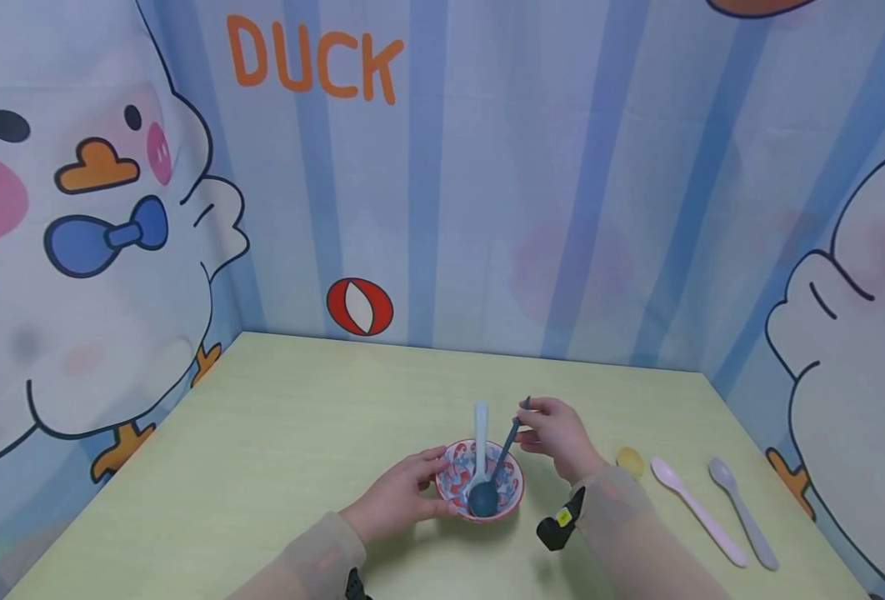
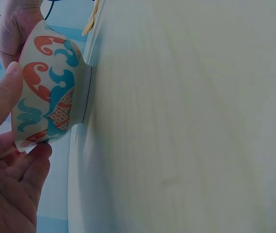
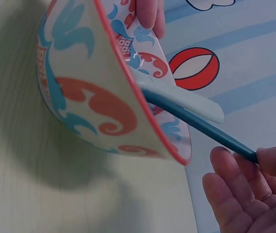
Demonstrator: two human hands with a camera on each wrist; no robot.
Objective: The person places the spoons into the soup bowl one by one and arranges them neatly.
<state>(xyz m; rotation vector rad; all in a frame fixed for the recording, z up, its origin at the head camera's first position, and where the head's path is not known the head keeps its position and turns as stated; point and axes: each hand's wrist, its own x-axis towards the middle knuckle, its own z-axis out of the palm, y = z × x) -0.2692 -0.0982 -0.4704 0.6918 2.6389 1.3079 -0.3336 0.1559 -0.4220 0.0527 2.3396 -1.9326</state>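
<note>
A patterned bowl (image 1: pixel 516 483) with a red rim stands upright on the table in the head view. My left hand (image 1: pixel 395 498) holds its left side, thumb and fingers spread round the wall (image 2: pixel 55 92) in the left wrist view. Between thumb and fingertips, my right hand (image 1: pixel 560 437) pinches the top of a dark teal spoon (image 1: pixel 483 500), whose round head is down inside the bowl. A pale blue spoon (image 1: pixel 481 429) leans in the same bowl, handle up past the far rim. In the right wrist view the teal handle (image 3: pixel 206 127) runs close beside the pale one (image 3: pixel 201 104).
To the right of my right hand lie a yellow spoon (image 1: pixel 629 460), partly hidden by the sleeve, a pink spoon (image 1: pixel 701 514) and a grey-purple spoon (image 1: pixel 744 515). The pale table (image 1: pixel 300 417) ends at a striped backdrop (image 1: pixel 472 208) with printed ducks.
</note>
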